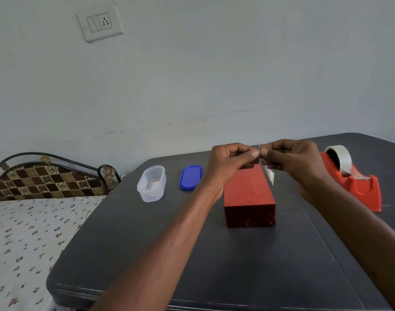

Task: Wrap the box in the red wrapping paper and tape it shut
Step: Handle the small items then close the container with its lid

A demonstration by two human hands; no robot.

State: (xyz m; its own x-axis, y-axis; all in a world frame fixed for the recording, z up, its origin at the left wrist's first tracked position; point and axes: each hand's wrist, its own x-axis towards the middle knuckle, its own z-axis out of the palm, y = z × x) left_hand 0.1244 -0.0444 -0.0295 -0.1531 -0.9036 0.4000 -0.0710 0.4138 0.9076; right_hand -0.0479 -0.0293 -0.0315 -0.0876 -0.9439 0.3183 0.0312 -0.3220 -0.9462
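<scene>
A long box wrapped in red paper lies on the dark grey table, one end facing me. Above its far end, my left hand and my right hand meet fingertip to fingertip. Both pinch a small whitish strip, which looks like tape or a label; its free end hangs down below my right fingers. The strip hangs above the box; I cannot tell whether it touches it.
A red tape dispenser with a white roll stands at the right. A clear plastic tub and its blue lid lie to the left of the box. A bed borders the table's left side.
</scene>
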